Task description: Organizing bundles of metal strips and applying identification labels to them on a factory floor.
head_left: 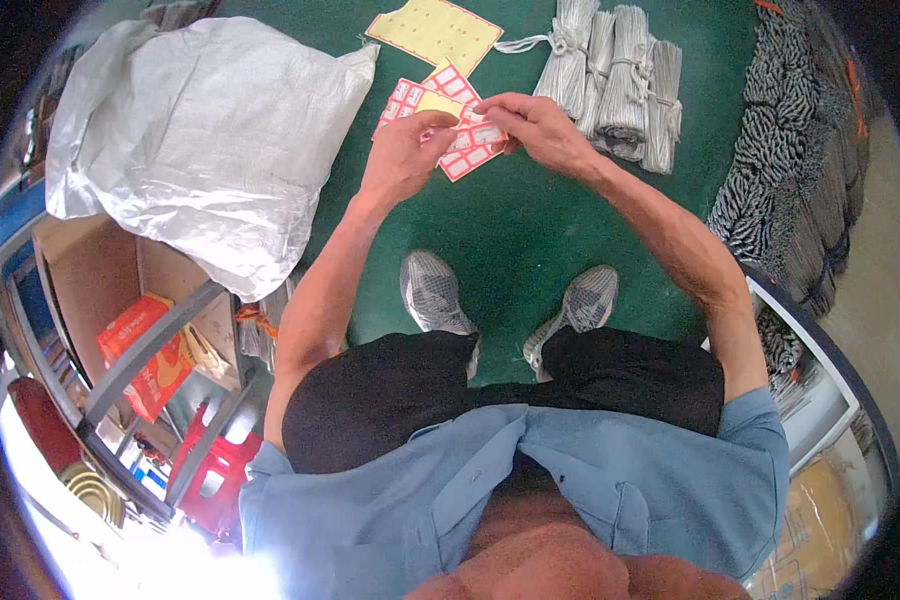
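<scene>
In front of me are label sheets printed with red-edged white labels, some overlapping. My left hand grips the sheets at their left side, thumb on top, where a yellow patch of backing shows. The fingers of my right hand are pinched together at the sheets' upper right edge. Whether a single label is between those fingertips is too small to tell. Just beyond lies a yellow sheet with small red marks, flat on the green surface.
Tied bundles of thin whitish strands lie at the far right of my hands. A large white plastic sack covers the left side. Stacked black-and-white cords line the right. Lower left holds a cardboard box and red plastic stool.
</scene>
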A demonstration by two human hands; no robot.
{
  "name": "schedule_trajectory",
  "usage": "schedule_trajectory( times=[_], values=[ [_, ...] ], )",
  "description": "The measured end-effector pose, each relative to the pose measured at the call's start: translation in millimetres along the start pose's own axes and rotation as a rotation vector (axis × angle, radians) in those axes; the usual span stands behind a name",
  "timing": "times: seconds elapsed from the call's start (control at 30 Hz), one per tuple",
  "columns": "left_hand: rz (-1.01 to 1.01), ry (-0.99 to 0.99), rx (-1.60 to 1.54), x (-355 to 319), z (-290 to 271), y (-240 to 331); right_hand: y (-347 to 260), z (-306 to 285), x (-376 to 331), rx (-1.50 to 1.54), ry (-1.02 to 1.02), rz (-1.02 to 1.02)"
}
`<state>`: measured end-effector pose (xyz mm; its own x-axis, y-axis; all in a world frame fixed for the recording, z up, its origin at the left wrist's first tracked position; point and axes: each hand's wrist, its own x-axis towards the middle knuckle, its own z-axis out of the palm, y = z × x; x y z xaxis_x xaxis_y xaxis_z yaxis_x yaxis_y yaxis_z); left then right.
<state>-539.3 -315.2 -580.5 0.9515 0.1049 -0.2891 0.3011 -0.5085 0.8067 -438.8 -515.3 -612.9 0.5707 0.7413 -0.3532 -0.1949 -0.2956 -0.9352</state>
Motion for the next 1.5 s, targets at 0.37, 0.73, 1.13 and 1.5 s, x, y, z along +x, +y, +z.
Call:
schedule_trajectory(
  times=[0.37, 0.73, 1.13, 1.5],
  values=[
    [-0.018, 0.009, -0.067, 0.0, 23.2, 7.1, -5.3, -18.2, -27.7, 0.039, 0.047, 0.064],
    [-0.015, 0.013, -0.072, -1.6, 26.0, 15.5, 4.1, -16.2, -26.5, 0.096, -0.018, 0.08],
    [-0.089, 0.125, 0.079, -2.1, 18.5, -41.4, 79.5, -13.6, -49.2, -0.258, 0.188, 0.419],
    [-0.176, 0.097, 0.112, -3.2, 26.5, -56.7, 83.7, -1.9, -23.6, -0.728, 0.191, 0.172]
  ],
)
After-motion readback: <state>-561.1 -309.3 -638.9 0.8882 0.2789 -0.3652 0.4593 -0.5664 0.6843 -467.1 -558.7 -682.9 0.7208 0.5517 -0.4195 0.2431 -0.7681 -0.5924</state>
